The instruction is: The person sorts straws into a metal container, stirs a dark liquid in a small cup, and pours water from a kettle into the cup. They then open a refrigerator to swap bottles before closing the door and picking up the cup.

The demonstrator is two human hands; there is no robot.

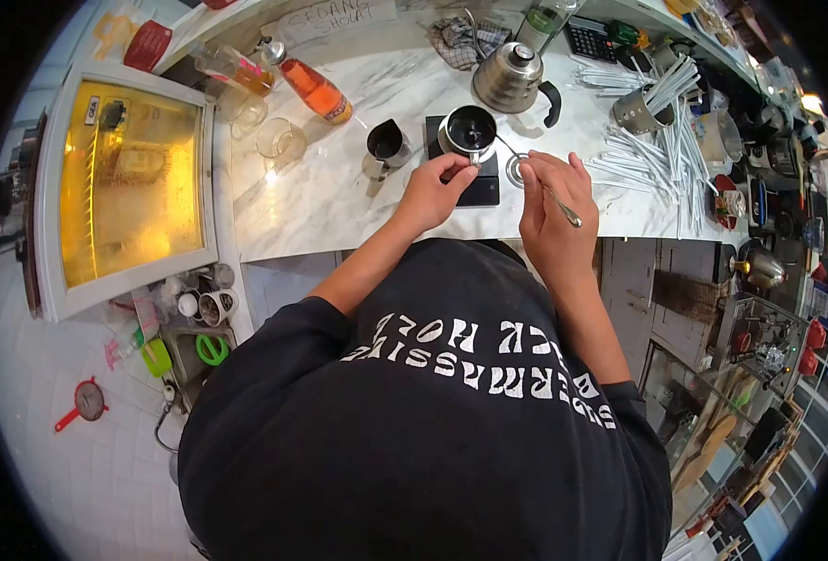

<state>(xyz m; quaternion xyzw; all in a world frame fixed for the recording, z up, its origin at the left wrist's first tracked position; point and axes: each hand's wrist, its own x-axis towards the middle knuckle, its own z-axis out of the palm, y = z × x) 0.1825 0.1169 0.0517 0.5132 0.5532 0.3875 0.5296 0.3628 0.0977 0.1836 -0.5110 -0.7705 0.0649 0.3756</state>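
My left hand (433, 194) pinches the handle of a small metal cup (467, 150) with dark liquid inside. The cup is over a flat black scale (479, 192). My right hand (561, 201) is closed around a long thin metal spoon (564, 208). The spoon's thin stem runs toward the cup's right rim; its tip I cannot make out. Partly behind my right fingers lies a round ringed metal piece (517, 170). Left of the cup stands a small pitcher (389, 145) with a dark inside.
A gooseneck kettle (509, 79) stands behind the cup, near a crumpled cloth (465, 42). To the left are a glass (280, 140) and an orange-red bottle (316, 92). Many wrapped straws (652, 168) lie on the right, around a metal holder (640, 112).
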